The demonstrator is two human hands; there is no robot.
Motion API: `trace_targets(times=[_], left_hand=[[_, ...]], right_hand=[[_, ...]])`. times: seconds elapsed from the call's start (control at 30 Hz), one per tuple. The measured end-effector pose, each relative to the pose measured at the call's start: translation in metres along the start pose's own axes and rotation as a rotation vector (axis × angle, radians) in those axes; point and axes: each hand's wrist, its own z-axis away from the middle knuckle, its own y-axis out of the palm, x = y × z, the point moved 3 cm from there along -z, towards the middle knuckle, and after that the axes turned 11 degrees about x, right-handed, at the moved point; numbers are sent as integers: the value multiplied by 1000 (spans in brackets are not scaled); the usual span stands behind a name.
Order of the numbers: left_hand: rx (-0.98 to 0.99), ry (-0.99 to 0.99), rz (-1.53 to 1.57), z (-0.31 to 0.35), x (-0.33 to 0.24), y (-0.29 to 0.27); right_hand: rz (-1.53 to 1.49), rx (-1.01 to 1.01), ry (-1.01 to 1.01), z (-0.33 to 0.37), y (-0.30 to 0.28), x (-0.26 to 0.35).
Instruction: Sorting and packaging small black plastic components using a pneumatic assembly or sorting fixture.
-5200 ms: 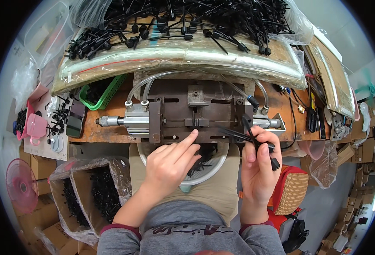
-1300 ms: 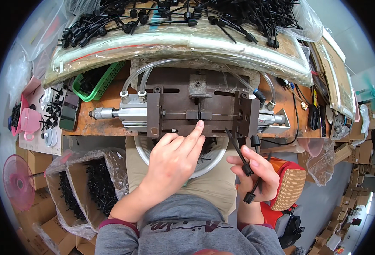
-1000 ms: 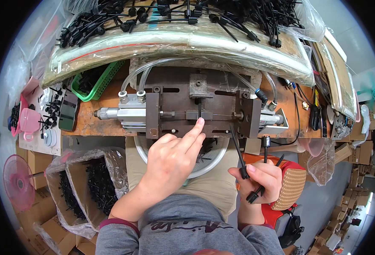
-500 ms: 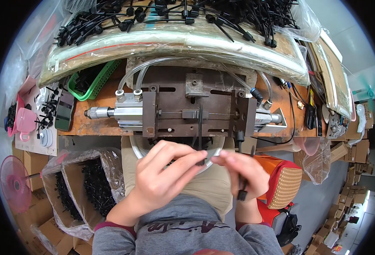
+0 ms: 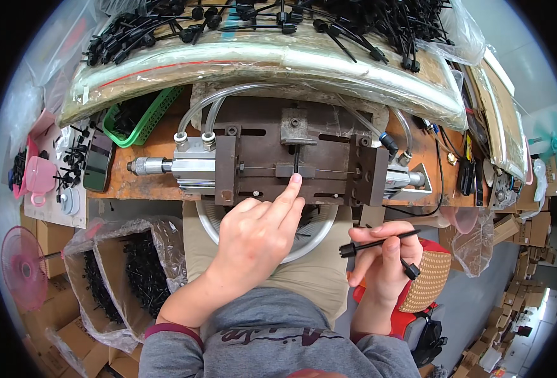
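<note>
Two or more slender black plastic rods with ribbed heads were pinched between the thumb and fingers of the right hand, held off to one side, apparently to leave the working zone unobstructed. The left hand had its index finger extended and its other fingers loosely curled; it pinched nothing visible, and its thumb was hidden. That fingertip met the near end of a single black rod, probably to steady it. The single rod sat at a small grey metal block on a dark brown metal fixture, between two silver metal cylinders, presumably for centring.

Relative to the hands, the single rod lay directly beyond the left fingertip and well apart from the right hand, farther away and to its left.
</note>
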Motion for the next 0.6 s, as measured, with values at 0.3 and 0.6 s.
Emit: trace_targets(times=[0.3,0.6], left_hand=[[-89,182,228,9,-5,-15],[-93,309,444,26,-15,-13]], right_hand=[[38,-142,224,-6,4,-5],[-55,3,309,-15,22,-24]])
